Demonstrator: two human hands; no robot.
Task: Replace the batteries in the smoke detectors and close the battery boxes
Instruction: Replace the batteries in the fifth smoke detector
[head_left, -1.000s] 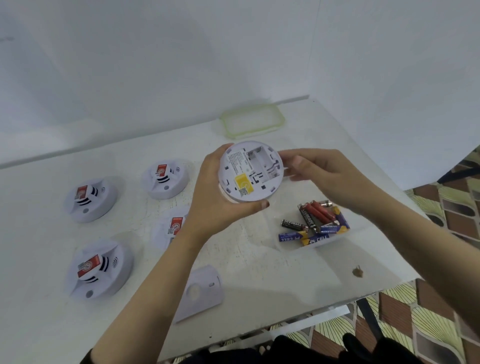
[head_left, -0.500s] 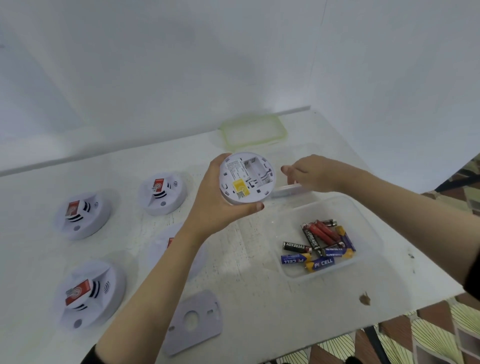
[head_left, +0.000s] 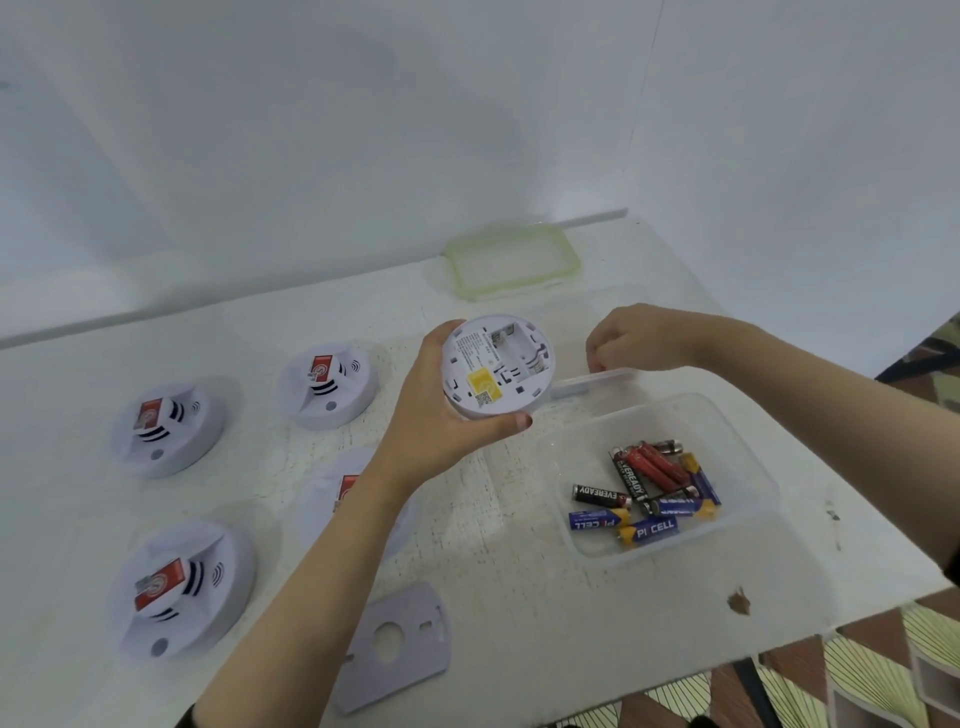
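My left hand (head_left: 441, 426) grips a round white smoke detector (head_left: 498, 369) above the table, its back facing me. A yellow label shows on it, and the battery bay is open with no batteries in it. My right hand (head_left: 639, 338) hovers to the right of the detector, over the rim of a clear plastic tray (head_left: 592, 382). Its fingers are curled, and whatever is inside them is hidden. A clear box (head_left: 748, 467) at the right holds several loose batteries (head_left: 649, 493). The detector's flat white back cover (head_left: 395, 644) lies near the table's front edge.
Three more detectors lie on the table at the left (head_left: 169, 428) (head_left: 327, 384) (head_left: 182, 587); another detector (head_left: 332, 488) is partly hidden under my left forearm. A green-rimmed lid (head_left: 514, 260) lies at the back by the wall. The table's edge runs along the right and front.
My right hand has drawn away from the detector to the right, over the clear tray. The left hand keeps hold of the detector. The camera view has tilted so that more of the table shows.
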